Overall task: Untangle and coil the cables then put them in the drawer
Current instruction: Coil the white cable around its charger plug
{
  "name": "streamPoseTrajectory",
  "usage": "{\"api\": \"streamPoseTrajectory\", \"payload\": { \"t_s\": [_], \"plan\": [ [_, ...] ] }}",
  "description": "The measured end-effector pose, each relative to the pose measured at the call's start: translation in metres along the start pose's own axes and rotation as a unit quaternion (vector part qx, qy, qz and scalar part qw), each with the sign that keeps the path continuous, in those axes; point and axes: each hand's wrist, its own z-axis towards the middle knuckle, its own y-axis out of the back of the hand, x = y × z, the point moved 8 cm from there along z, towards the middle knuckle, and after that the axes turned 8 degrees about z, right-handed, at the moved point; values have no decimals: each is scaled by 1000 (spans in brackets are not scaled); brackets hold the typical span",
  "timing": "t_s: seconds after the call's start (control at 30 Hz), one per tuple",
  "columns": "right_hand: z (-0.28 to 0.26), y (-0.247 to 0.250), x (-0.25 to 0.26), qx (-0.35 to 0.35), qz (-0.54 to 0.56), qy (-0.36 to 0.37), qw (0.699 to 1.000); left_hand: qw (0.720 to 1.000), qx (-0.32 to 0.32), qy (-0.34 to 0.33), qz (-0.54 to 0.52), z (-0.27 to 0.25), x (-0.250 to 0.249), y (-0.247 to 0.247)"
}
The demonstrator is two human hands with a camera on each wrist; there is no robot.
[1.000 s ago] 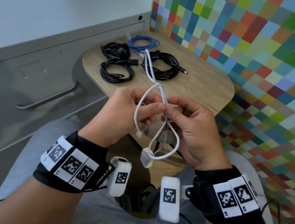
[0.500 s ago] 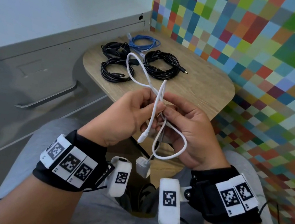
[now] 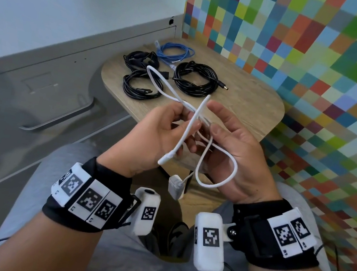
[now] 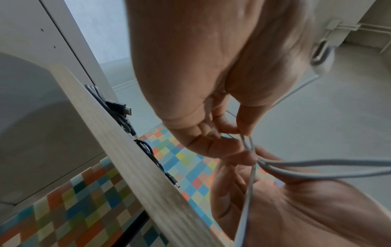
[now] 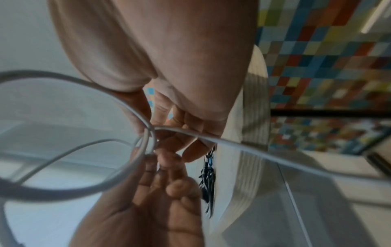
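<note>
Wrist bands: black straps with printed square markers on both forearms, each carrying a white camera housing, nearest the viewer above grey-trousered knees.
Left hand (image 3: pixel 149 135): fingers curled inward, thumb and fingertips pinching the white cable (image 3: pixel 228 154) at the point where its strands cross; the grip is narrow.
Right hand (image 3: pixel 238 154): palm turned up, thumb pressing the same crossing against the curled lower fingers; index finger extended forward and free of the cable.
White cable: held in the air between both hands, above the lap and in front of the counter (image 3: pixel 248 104). One loop hangs over the right palm, another loop reaches forward over the counter's near edge. A slim plug end hangs below the left hand; a small white block adapter (image 3: pixel 175 185) dangles beneath both hands.
Counter: small rounded wooden top, beyond the hands.
Black cable coils: three on the counter, one near-left (image 3: pixel 139 87), one far-left (image 3: pixel 140 59), one to the right (image 3: pixel 194 78), lying close together.
Blue cable coil (image 3: pixel 177 53): farthest back, just behind the black coils.
Drawer unit (image 3: pixel 37 99): grey front with a curved metal handle, left of the counter.
Wall: multicoloured square pattern behind and to the right.
</note>
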Motion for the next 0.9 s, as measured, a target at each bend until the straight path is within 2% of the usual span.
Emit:
{"api": "streamPoseTrajectory", "payload": {
  "t_s": [0.17, 0.33, 0.47, 0.57, 0.63, 0.8, 0.9],
  "plan": [
    [0, -2, 13, -19, -195, 93, 976, 996, -80, -23, 37, 2, -1, 11],
    [0, 4, 10, -39, -259, 113, 958, 985, -111, -12, 132, 4, 4, 15],
    [-2, 4, 10, -63, -265, 114, 955, 977, -120, -16, 174, 6, 2, 15],
    [-3, 3, 11, -60, -191, 113, 973, 981, -89, -17, 174, 6, 1, 10],
    [-1, 2, 12, -40, -179, 113, 977, 982, -61, -25, 176, 5, 0, 9],
    [1, 5, 9, -22, -254, 93, 962, 978, -57, -30, 198, 6, 5, 11],
    [1, 8, 14, -48, -293, 135, 945, 971, -92, -74, 206, 5, -6, 11]
  ]
}}
